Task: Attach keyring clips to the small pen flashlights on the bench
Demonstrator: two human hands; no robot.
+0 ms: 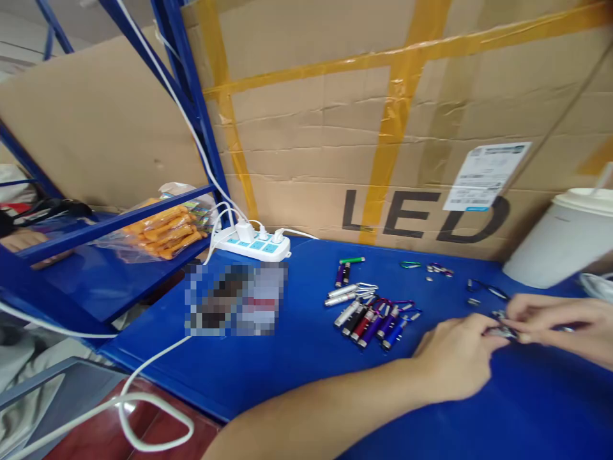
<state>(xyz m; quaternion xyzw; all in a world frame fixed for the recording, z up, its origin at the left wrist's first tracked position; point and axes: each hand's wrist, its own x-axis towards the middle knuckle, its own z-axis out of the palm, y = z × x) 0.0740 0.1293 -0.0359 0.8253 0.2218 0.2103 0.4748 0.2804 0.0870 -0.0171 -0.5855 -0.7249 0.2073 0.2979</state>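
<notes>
At the right of the head view, my left hand [457,358] and my right hand [558,322] meet fingertip to fingertip above the blue table. Both are closed in a pinch on a small shiny metal part [504,331], mostly covered by fingers, its kind unclear. Left of my hands lies a row of mini flashlight keychains [372,326] in silver, black, red, purple and blue, with carabiner clips. Several small button cells [430,273] and a loose green carabiner [410,264] are farther back. A dark clip with a strap [488,289] rests just beyond my right hand.
A white power strip [253,244] with plugs sits at the back left, near a pixelated patch [237,299]. A large cardboard box [306,140] walls off the back. A white lidded cup [558,239] stands at right. Orange bagged items [165,230] lie on the left shelf.
</notes>
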